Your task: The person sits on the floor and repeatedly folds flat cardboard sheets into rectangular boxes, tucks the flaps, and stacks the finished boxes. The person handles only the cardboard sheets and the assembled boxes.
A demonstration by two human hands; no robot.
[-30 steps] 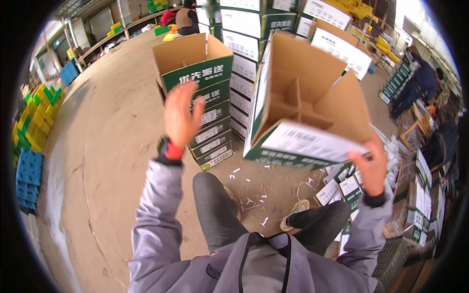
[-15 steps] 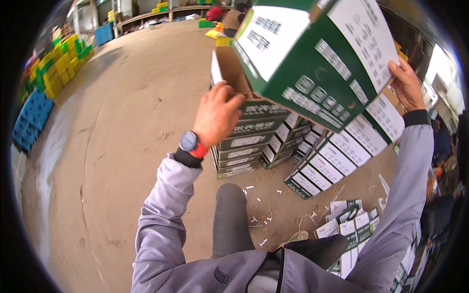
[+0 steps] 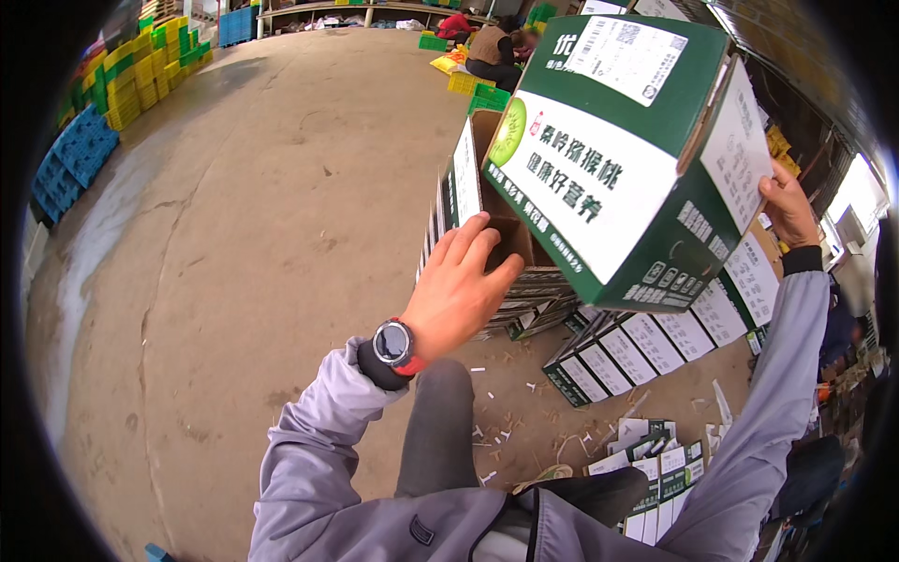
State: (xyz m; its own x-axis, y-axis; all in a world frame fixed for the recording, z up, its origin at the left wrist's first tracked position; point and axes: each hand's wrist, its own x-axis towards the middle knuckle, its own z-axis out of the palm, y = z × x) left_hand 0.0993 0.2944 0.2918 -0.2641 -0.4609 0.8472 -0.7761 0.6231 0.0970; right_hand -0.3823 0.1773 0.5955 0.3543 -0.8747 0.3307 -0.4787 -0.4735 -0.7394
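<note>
From where I stand, the box is up off the floor, tilted, its lower corner overlapping the mouth of the open carton; I cannot tell whether the two touch. The hands are apart. The right hand is clamped on the box's far right edge, thumb on the pale panel, the other fingers mostly hidden. The left hand has its fingertips at the open carton's near rim; whether it grips or only rests there, I cannot tell.

One edge seems a thin hold for something this wide, so I'd want that right pinch firm and the tilt kept small. The left hand does well to steady the rim, thumb clear of the box's lower edge. I'd give the stack beyond some room on the right, and mind the scraps on the floor by the knee.
</note>
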